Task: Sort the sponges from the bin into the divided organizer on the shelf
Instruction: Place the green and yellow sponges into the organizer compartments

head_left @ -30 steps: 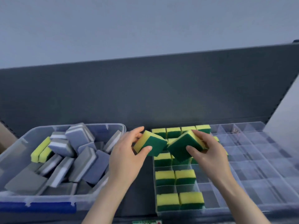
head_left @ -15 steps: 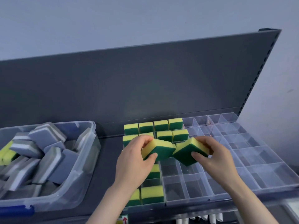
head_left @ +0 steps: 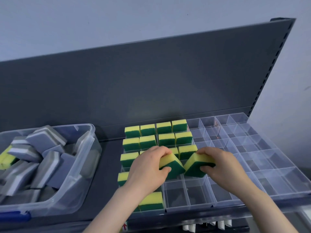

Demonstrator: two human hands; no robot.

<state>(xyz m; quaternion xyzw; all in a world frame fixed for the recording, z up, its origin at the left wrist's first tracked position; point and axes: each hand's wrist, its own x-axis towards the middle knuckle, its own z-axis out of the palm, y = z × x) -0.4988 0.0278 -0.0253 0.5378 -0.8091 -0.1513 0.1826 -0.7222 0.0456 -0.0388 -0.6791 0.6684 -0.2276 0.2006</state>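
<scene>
My left hand (head_left: 148, 170) grips a yellow-and-green sponge (head_left: 173, 163), tilted, over the clear divided organizer (head_left: 252, 172). Beside it my right hand (head_left: 222, 167) grips a second yellow-and-green sponge (head_left: 195, 165), also tilted, its corner near the first. Both hang just above compartments in the organizer's middle rows. Several yellow-and-green sponges (head_left: 156, 137) stand in the organizer's left compartments. The clear bin (head_left: 84, 169) at the left holds several grey sponges (head_left: 45, 140) and a yellow one (head_left: 5, 159) at its left edge.
The organizer and bin rest on a dark grey shelf (head_left: 107, 174) with a tall dark back panel (head_left: 151, 81). The organizer's right half shows bare transparent compartments. A pale wall lies behind and to the right. White tags (head_left: 207, 225) hang under the shelf's front edge.
Both hands have carried their sponges from near the bin's side rightward and down over the organizer. The view has swung right, so the bin sits further left.
</scene>
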